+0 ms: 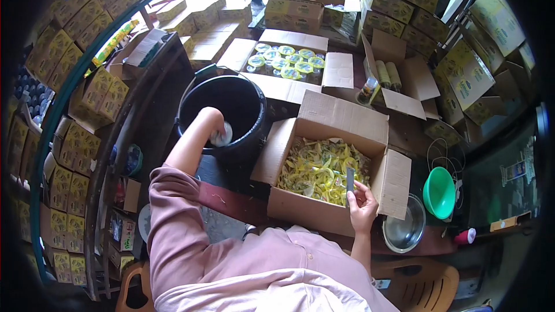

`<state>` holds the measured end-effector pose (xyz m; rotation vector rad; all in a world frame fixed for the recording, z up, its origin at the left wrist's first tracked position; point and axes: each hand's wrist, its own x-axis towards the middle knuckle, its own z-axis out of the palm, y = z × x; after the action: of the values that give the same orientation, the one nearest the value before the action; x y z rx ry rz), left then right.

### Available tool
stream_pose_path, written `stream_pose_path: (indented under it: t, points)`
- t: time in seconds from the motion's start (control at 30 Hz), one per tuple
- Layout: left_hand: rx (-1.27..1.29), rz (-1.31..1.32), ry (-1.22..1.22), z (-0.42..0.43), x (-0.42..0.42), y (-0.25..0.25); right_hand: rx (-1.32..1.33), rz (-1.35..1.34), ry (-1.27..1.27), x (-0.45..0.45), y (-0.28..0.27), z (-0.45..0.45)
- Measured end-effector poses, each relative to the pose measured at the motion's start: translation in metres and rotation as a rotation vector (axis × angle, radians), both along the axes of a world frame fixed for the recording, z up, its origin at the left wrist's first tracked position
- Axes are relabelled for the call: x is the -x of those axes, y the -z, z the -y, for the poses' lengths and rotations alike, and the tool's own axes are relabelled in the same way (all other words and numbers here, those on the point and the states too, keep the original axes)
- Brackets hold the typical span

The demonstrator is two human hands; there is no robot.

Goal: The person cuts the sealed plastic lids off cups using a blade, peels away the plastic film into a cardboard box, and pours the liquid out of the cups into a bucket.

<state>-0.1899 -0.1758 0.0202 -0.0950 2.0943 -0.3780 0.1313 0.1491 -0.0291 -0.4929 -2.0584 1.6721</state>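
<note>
My left arm reaches over the rim of a black bucket [263, 104]. Just inside it, my left hand [217, 126] is bent down with a pale, partly see-through thing [224, 134] at its fingers, too unclear to name. At the near right of an open cardboard box [312, 214], my right hand [363, 200] pinches a dark grey flat strip [350, 179] upright between thumb and fingers. Yellow-and-clear plastic strips and rings [324, 167] fill this box, below the strip. The fingertips of my left hand are partly hidden.
Behind stands an open box [280, 88] of jars with yellow-marked lids. Another open box [404, 84] holds rolls, beside a small jar [367, 91]. A metal bowl [404, 225] and green bowl [439, 193] sit at right. Stacked cartons [72, 179] line the left.
</note>
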Motion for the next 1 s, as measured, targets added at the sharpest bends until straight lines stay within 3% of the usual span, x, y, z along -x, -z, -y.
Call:
stream_pose_path:
  t: [0.07,0.13,0.2,0.23,0.33,0.47,0.5,0.6,0.73,0.77,0.87,0.9,1.0]
  points:
    - [0.028,-0.365,0.278,0.001,-0.004,-0.001,-0.006,-0.002,0.01,0.0,0.001,-0.001]
    - [0.121,0.127,0.088,-0.007,-0.009,-0.01,0.001,0.008,0.01,-0.001,0.0,-0.001]
    - [0.015,-0.061,-0.016,-0.002,-0.007,-0.009,0.001,0.011,0.008,-0.002,0.0,-0.003]
    - [-0.015,-0.281,0.125,-0.006,-0.01,-0.015,0.001,0.005,0.007,-0.001,0.0,-0.003]
    - [0.158,0.121,-0.045,-0.001,0.001,0.001,0.017,-0.005,0.013,0.0,0.002,-0.002]
    - [0.13,0.061,0.158,-0.013,-0.009,-0.022,0.035,0.003,0.017,0.0,0.0,-0.003]
    - [0.202,0.208,0.021,-0.012,-0.007,-0.014,0.038,0.0,0.019,0.0,0.0,-0.002]
    - [0.022,-0.031,0.119,-0.011,-0.002,-0.018,0.035,0.005,0.013,0.0,0.001,-0.005]
    - [0.076,0.179,0.033,-0.011,0.002,-0.013,0.03,0.001,0.02,-0.002,0.001,-0.006]
    - [-0.003,0.067,0.028,-0.006,0.005,-0.007,0.025,-0.006,0.024,-0.001,0.002,-0.007]
    - [0.148,0.233,-0.056,-0.006,0.008,0.003,0.014,-0.018,0.032,0.0,0.003,-0.006]
    - [0.095,0.202,0.016,-0.007,0.005,-0.003,0.006,-0.019,0.033,0.0,0.002,-0.007]
    - [-0.071,-0.21,0.074,-0.012,-0.005,-0.023,0.021,0.004,0.031,0.001,0.001,-0.008]
